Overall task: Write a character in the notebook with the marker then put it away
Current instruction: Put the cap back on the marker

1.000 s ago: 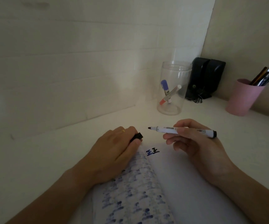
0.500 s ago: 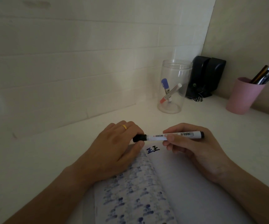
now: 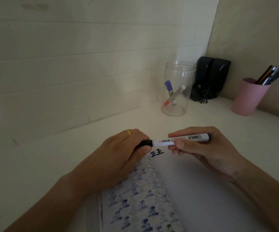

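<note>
An open notebook (image 3: 202, 195) lies on the white desk in front of me, its left page full of blue marks and two characters (image 3: 157, 153) inked at the top of the right page. Above it a white marker (image 3: 165, 141) with a black cap lies level between both hands. My right hand (image 3: 202, 148) grips its barrel. My left hand (image 3: 118, 156), wearing a gold ring, pinches the black cap (image 3: 146, 143), which sits on the marker's tip.
A clear plastic jar (image 3: 177, 91) holding two markers, one blue-capped and one red-tipped, stands behind the notebook. To its right are black speakers (image 3: 212, 76) in the corner and a pink cup (image 3: 247, 97) with several pens. A tiled wall closes the far left.
One second ago the marker was uncapped in my right hand and the cap was in my left. The two hands came together and the cap is on the tip.
</note>
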{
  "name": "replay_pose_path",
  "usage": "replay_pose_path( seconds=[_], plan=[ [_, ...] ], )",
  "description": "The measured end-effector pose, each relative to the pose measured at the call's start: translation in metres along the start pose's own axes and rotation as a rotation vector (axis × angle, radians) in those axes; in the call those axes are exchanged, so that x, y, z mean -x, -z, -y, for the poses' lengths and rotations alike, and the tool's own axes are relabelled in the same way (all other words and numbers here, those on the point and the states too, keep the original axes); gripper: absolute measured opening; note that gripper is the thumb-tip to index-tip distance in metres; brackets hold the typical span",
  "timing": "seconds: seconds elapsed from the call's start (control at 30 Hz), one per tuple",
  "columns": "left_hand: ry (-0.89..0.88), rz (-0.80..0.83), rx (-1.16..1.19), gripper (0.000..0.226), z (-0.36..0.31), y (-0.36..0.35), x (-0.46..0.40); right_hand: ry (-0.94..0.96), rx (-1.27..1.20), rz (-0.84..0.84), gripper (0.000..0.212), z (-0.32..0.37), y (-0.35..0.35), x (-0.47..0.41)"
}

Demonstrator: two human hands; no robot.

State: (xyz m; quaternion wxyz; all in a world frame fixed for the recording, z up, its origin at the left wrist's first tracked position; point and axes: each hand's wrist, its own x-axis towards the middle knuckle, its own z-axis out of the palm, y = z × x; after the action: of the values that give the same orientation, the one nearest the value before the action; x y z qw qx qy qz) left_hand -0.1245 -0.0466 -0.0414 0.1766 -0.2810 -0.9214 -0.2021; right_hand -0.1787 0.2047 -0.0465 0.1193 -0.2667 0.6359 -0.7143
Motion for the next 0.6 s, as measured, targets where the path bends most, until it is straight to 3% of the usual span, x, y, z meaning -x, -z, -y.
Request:
replay_pose_path(
  seconds=[0.13,0.33,0.43,0.5,0.6],
  plan=[
    [0.041,-0.001,0.047,0.034,-0.005,-0.003,0.003,0.023,-0.012,0.015,0.044,0.003,-0.002,0.002],
    [0.07,-0.01,0.132,0.033,-0.011,-0.006,0.006,0.097,0.064,0.029,0.025,0.002,-0.005,0.005],
    [0.05,-0.025,0.133,0.031,-0.01,-0.005,0.006,0.092,0.049,0.039,0.029,0.0,-0.005,0.004],
    [0.04,-0.072,0.118,0.029,-0.007,-0.002,0.004,0.038,0.024,0.024,0.037,-0.001,-0.005,0.003],
    [0.038,-0.192,0.135,0.027,-0.002,-0.002,0.0,-0.045,0.096,0.076,0.031,-0.005,-0.005,0.002]
  ],
)
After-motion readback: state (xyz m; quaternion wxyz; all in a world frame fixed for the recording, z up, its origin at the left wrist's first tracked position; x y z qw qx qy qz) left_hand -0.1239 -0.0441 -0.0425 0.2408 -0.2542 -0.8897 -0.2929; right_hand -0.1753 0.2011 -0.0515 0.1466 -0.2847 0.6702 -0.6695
